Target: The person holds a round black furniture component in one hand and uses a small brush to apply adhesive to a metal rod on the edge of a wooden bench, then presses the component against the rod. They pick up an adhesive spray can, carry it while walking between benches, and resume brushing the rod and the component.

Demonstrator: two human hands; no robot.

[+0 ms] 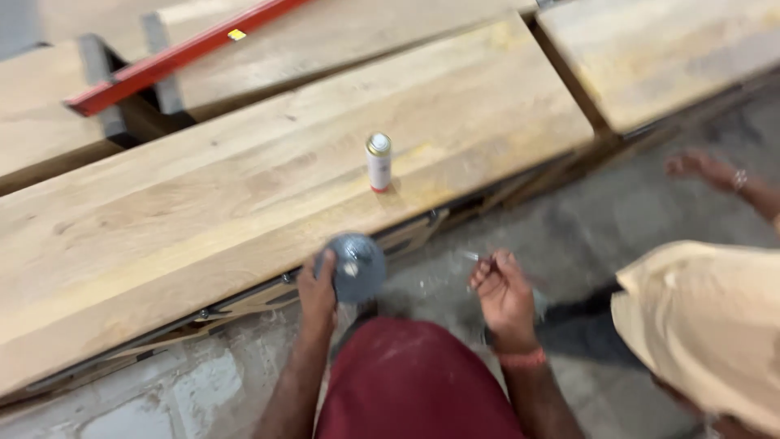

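- Gripping a grey disc-headed tool [357,267] in my left hand [317,293] at the tabletop [203,219] edge.
- Right hand [502,297] pinches a small metal piece [473,257] — spray can [379,162] upright, just beyond, nearer my left.

One spray can and one small sticker on the woodwork

A white cylindrical spray can [379,162] with a gold cap and a red band at its base stands upright on the wooden tabletop [244,187], just above centre. A small yellow label [236,35] sits on the red level [179,53] at eleven o'clock.
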